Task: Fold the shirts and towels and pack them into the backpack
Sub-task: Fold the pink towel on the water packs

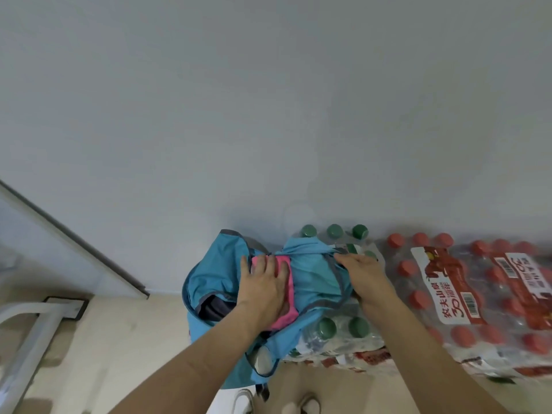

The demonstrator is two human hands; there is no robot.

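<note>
A light blue backpack (215, 273) with grey trim stands open on the floor against the wall, leaning on a pack of bottles. A folded pink cloth (287, 289) sits in its mouth. My left hand (263, 286) lies flat on the pink cloth, fingers straight, pressing it down into the bag. My right hand (363, 271) grips the grey-trimmed right edge of the opening, fingers curled over the rim. The inside of the bag below the cloth is hidden.
Shrink-wrapped packs of green-capped bottles (343, 327) and red-capped bottles (478, 297) stand against the grey wall (268, 115) to the right. A metal frame leg (33, 333) is at the left on the beige floor (125, 339). My shoes (307, 403) show at the bottom.
</note>
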